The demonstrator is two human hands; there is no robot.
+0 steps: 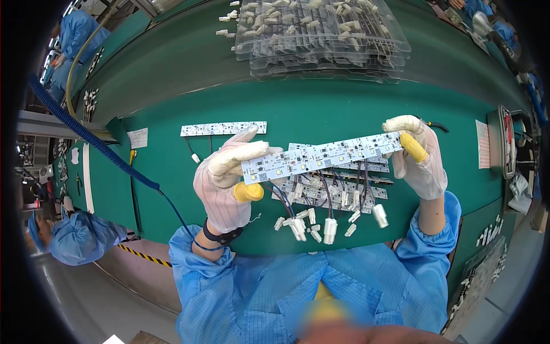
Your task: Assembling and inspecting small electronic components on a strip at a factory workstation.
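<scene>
Worker's left hand (pixel 220 186), right hand (pixel 423 160): fingers pinching ends of light board (pixel 321 156); beyond board: stacked clear trays (pixel 245 50), white plugs (pixel 312 23) inside; right of board: box (pixel 494 146), contents unclear

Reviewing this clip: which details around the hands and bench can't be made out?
- Head view: the underside of the held LED circuit board, hidden by its upturned face.
- Head view: how many piled LED boards lie below, hidden by overlap and the held board.
- Head view: the far side of the clear plastic trays, cut off by the top edge.
- Head view: print on the right-hand paper sheet, too small.
</scene>
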